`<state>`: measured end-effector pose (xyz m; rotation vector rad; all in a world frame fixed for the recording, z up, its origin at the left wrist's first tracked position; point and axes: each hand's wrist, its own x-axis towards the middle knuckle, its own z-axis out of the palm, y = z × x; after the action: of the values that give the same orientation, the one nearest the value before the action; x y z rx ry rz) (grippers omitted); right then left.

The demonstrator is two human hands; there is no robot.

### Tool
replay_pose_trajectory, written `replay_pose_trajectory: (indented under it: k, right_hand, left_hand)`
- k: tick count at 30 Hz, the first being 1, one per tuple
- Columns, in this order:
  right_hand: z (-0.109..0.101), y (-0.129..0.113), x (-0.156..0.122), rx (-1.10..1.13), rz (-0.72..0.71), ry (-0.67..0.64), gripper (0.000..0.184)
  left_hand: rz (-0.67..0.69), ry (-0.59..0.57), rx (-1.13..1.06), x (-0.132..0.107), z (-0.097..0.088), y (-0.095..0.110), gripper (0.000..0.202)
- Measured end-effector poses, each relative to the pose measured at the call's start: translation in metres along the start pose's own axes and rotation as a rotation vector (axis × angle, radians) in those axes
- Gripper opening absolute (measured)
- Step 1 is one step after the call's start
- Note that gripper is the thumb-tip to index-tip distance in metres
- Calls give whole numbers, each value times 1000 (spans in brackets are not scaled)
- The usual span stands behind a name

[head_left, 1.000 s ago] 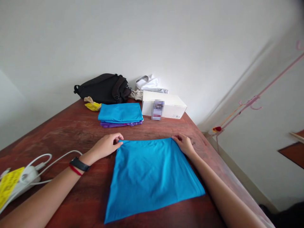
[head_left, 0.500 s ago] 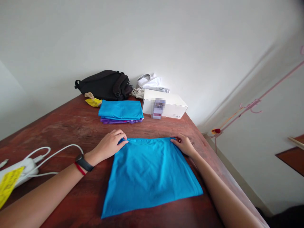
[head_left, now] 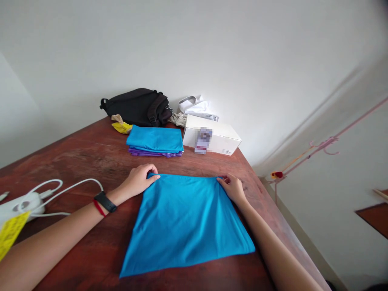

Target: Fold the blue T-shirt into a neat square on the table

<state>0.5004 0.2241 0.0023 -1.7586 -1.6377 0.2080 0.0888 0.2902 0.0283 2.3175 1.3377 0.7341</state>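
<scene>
A flat blue cloth (head_left: 184,226) lies spread on the wooden table (head_left: 91,161), its far corners pinched between the fingers of the left grip (head_left: 138,180) and right grip (head_left: 233,190). Beyond the cloth sit a folded blue-and-purple stack (head_left: 155,141), a white box (head_left: 212,135) and a black bag (head_left: 136,107).

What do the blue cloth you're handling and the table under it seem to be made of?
The blue cloth looks like a thin, matte knit, possibly cotton jersey, given its soft drape and faint creases. The table looks like reddish-brown wood, with visible grain and a slight varnish-like sheen.
</scene>
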Motion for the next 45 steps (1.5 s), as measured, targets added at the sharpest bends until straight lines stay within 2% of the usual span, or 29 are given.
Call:
replay_pose_trajectory:
  k: [2, 4, 6, 10, 12, 14, 17, 19, 21, 23, 25, 27, 33, 39, 45]
  right_hand:
    - [1, 0, 0, -23, -1, 5, 33]
    - [2, 1, -1, -38, -2, 11, 33]
    - [3, 1, -1, -42, 1, 17, 34]
    - [-1, -4, -3, -2, -10, 61, 36]
    - [-7, -14, -6, 21, -46, 84, 37]
    - [-14, -32, -14, 29, -107, 51, 37]
    - [-19, -65, -33, 34, -217, -127, 40]
    - [-17, -86, -47, 14, -294, -333, 50]
    - [-11, -99, -58, -26, -365, -540, 61]
    - [-6, -103, -63, -70, -398, -669, 68]
    - [-2, -99, -62, -103, -381, -703, 69]
    - [0, -90, -58, -124, -340, -679, 66]
    - [-9, -56, -36, -123, -298, -644, 62]
    - [-15, -33, -24, -99, -285, -664, 66]
    - [-13, -27, -22, -92, -252, -604, 65]
  left_hand:
    - [16, 86, 132, -7, 0, 9, 18]
    - [86, 150, 222, -14, -2, 22, 25]
    - [212, 131, 232, -20, -6, 37, 33]
    - [459, -156, 143, -34, -10, 59, 44]
    - [522, -289, 123, -41, -8, 63, 51]
    - [542, -341, 118, -47, -3, 63, 55]
    - [531, -340, 129, -52, 5, 58, 59]
    - [524, -336, 142, -54, 9, 55, 63]
    - [518, -334, 151, -54, 11, 54, 65]
    - [508, -343, 160, -55, 11, 54, 66]
    - [500, -360, 164, -54, 9, 55, 67]
    - [494, -360, 161, -54, 8, 55, 68]
    - [417, -295, 171, -49, 9, 45, 83]
    - [251, -220, 225, -44, 16, 34, 74]
    - [266, -201, 265, -42, 18, 32, 70]
